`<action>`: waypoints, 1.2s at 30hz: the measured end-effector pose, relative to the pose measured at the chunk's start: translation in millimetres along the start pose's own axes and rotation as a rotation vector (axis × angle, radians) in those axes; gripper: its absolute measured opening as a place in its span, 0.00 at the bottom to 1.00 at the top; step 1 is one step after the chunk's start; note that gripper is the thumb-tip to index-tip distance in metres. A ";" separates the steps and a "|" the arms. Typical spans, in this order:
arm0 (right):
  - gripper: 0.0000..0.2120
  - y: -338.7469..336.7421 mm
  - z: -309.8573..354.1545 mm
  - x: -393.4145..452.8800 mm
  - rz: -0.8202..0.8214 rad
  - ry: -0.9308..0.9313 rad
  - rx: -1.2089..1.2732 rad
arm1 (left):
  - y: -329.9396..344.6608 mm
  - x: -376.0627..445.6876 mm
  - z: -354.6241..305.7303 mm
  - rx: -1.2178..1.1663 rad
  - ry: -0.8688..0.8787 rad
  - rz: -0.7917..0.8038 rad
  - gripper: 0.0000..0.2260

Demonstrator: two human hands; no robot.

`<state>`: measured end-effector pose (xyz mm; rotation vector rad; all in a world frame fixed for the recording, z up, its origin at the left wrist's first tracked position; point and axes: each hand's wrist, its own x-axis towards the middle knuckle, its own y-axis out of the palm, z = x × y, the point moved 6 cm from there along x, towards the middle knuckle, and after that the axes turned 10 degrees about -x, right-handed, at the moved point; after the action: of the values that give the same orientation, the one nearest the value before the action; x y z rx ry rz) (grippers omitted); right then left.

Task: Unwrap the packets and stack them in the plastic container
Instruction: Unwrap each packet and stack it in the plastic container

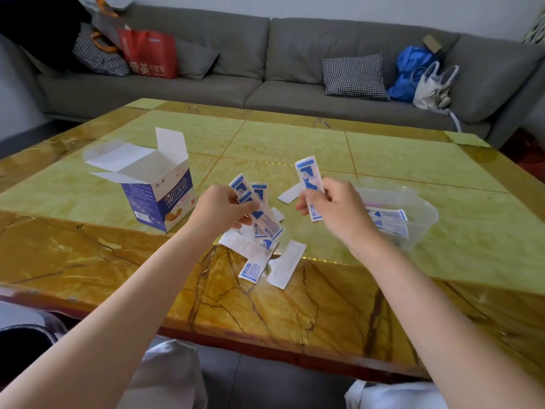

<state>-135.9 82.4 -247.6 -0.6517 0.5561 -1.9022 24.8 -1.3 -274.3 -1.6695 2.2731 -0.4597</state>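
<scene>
Pinching flat paper packet (310, 184).

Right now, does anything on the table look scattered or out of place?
Yes. Several white and blue paper packets and wrappers lie loose and overlapping near the table's front edge, outside the clear plastic container. The blue cardboard box stands with its flaps open.
</scene>
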 end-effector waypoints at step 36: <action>0.06 17.5 -40.6 -32.9 0.349 -0.213 -0.746 | 89.2 -46.2 -20.9 1.093 0.371 0.311 0.10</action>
<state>-139.5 109.5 -295.4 -1.1293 1.1721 -1.2498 -47.5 69.7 -290.5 -0.6956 1.8008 -1.6372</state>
